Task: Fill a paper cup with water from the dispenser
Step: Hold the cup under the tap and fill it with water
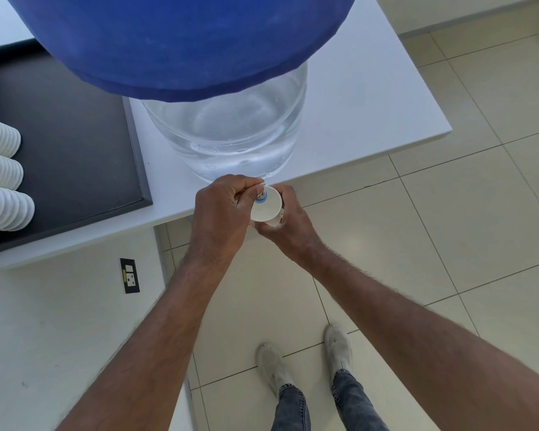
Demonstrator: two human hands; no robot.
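The water dispenser [227,132] is a clear jug under a blue cover, standing on the white counter [371,104] near its front edge. Its small white tap with a blue ring [260,196] juts past the edge. My left hand [221,213] is closed on the tap. My right hand [288,223] grips a white paper cup [266,209] from its right side and holds it directly under the tap, tilted slightly. Whether water is flowing or lies in the cup I cannot tell.
A black tray [75,144] lies on the counter to the left, with three stacks of white paper cups [0,181] lying on it. A black wall socket [129,275] sits below the counter. Tiled floor and my two feet [305,359] are beneath.
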